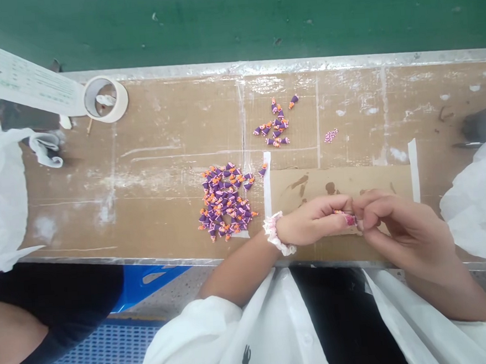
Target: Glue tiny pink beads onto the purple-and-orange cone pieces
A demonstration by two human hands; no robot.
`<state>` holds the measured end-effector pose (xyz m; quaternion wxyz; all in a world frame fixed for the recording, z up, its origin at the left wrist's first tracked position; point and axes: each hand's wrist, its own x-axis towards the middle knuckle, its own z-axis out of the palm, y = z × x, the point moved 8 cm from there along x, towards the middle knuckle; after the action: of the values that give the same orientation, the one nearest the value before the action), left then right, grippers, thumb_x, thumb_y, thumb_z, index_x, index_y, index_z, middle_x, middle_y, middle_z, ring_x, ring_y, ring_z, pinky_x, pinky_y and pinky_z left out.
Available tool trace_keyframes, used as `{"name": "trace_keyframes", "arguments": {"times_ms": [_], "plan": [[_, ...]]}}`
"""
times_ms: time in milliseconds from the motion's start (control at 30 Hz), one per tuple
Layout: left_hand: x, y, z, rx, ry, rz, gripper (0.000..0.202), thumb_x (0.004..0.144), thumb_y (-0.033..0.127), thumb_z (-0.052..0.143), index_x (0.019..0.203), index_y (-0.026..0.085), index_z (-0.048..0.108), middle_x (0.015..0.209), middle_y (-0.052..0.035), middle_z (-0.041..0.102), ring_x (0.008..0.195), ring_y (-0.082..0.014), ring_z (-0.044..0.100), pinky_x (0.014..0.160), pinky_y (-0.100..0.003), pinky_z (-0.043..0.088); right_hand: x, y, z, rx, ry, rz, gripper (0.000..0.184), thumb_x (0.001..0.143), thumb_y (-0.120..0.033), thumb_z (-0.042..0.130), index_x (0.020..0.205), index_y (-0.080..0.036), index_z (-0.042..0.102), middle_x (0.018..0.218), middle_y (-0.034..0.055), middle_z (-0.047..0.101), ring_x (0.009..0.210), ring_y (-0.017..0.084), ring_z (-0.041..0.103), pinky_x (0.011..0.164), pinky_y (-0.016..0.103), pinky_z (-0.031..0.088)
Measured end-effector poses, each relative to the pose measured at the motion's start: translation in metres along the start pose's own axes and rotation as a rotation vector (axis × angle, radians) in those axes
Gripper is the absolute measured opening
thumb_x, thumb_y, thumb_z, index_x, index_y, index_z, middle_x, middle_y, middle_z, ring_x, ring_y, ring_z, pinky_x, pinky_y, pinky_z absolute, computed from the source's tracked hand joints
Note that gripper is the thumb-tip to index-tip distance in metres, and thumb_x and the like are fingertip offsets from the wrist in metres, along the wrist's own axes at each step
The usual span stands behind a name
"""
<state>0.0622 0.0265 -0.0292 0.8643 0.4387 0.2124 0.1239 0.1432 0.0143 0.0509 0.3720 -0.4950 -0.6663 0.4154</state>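
Because the little figure (349, 219) in my grasp is so small, I hold it right of centre, low in the frame, where both grips meet just over the tabletop (166, 220). My left grip (312, 221) is closed on it, and only a bit of pink and orange shows, so I judge that this side does the steadying. My right grip (410, 231) comes in from the right with its fingertips bunched at the figure's end; I cannot tell whether they pinch the figure, some tiny piece, or nothing, since the curled knuckles hide the contact. Beneath lies a brown card (371, 178) with a white strip (267, 186) at its left edge and another white strip (414, 170) at its right, probably stuck there to stop it sliding. Like figures in purple and orange sit in a pile (225, 202) near the centre of the frame, just left of the card, which seems handy for my left arm. Above and left of the card, a looser group (280, 125) of them lies apart, perhaps so as not to mix with the pile, and to its right is a patch of pink bits (331, 136), gathered closely, I would say, so that none strays. At upper left rests a tape roll (121, 104), likely set there to be out of my elbows' way.
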Motion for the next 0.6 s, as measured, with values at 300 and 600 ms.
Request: {"name": "trace_keyframes", "arguments": {"times_ms": [300, 600], "plan": [[-0.003, 0.018, -0.003, 0.082, -0.007, 0.147, 0.033, 0.090, 0.043, 0.054, 0.071, 0.019, 0.042, 0.071, 0.0020, 0.043, 0.067, -0.0113, 0.038, 0.067, -0.026, 0.036, 0.000, 0.013, -0.004, 0.075, -0.013, 0.068, 0.020, 0.085, -0.006, 0.060, 0.089, -0.025, 0.060, 0.081, 0.0012, 0.064, 0.074, 0.015, 0.062, 0.062, 0.028, 0.050], [-0.007, 0.025, -0.005, -0.004, 0.031, 0.145, 0.036, 0.085, 0.048, 0.062, 0.071, 0.018, 0.047, 0.065, 0.0028, 0.042, 0.063, -0.0102, 0.038, 0.060, -0.025, 0.033, 0.003, 0.011, -0.014, 0.090, 0.083, 0.047, 0.018, 0.085, -0.012, 0.064, 0.095, -0.027, 0.067, 0.084, 0.0026, 0.068, 0.077, 0.018, 0.065, 0.067, 0.031, 0.054]]}}
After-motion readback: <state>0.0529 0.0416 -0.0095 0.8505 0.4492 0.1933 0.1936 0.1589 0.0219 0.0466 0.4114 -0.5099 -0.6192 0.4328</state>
